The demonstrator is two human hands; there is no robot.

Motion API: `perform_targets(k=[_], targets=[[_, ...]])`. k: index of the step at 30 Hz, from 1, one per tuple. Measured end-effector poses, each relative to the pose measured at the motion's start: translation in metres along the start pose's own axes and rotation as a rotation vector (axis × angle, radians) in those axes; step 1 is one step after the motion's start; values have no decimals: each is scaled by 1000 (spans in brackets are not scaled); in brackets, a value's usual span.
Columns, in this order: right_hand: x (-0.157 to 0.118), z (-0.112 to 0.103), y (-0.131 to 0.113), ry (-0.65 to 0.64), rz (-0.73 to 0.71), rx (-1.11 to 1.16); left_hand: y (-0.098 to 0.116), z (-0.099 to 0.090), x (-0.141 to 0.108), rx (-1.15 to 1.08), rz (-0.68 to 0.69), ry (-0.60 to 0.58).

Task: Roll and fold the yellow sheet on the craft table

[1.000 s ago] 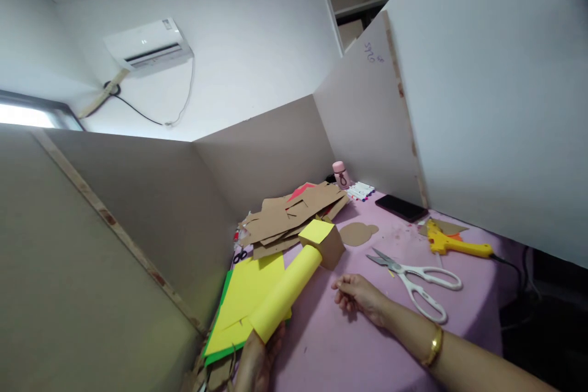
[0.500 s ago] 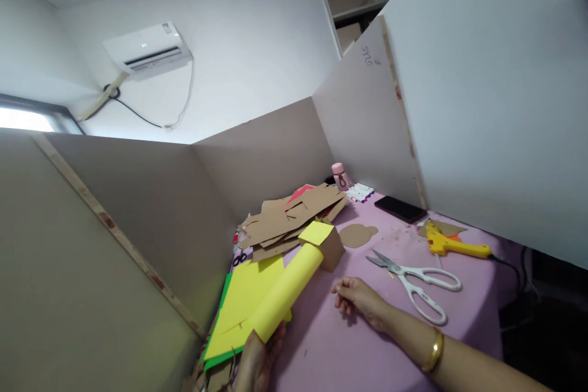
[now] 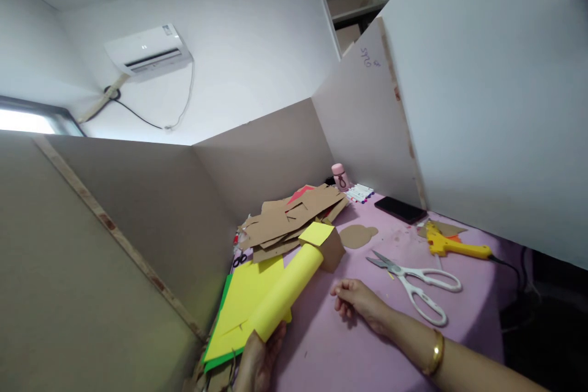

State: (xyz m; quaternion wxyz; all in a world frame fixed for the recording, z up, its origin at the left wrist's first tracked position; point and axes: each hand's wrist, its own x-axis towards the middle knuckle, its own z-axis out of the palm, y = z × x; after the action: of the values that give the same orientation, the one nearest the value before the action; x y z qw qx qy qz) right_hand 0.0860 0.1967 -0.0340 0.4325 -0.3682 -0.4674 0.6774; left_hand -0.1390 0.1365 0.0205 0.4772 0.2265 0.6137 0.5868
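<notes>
Left hand: its grip is holding the near end of a yellow paper roll, with the fingers curling under the roll's right side.
Right hand: its grip is curling loosely with no object showing in it; whether the fingertips are meeting, I cannot tell. A gold bracelet is circling the wrist.
Roll's long axis: it is slanting from the left hand up and away to the right, so the roll is extending forward of the left grip and lying to the left of the right grip.
Nearer hand: the left hand is touching the roll; the right hand is resting apart from it, with bare purple tabletop showing between.
Roll's far end: it is overlapping the front of a cardboard box with a yellow top; whether the two are touching, I cannot tell.
Left of the roll: yellow paper sheets are lying over a green sheet.
Right of the right hand: white-handled scissors are lying with blades parted; a yellow hot glue gun is lying beyond them.
Behind the box: flat cardboard pieces are lying piled, and a rounded cardboard cutout is lying just to the right.
Far side: a smartphone, white markers and a pink bottle are sitting near the partition.
</notes>
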Motion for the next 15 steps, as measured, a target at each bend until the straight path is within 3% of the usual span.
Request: perform_targets(k=[15], targets=[[-2,0,3,-21,-17,1,3,0,-6,-3,-12,-4]])
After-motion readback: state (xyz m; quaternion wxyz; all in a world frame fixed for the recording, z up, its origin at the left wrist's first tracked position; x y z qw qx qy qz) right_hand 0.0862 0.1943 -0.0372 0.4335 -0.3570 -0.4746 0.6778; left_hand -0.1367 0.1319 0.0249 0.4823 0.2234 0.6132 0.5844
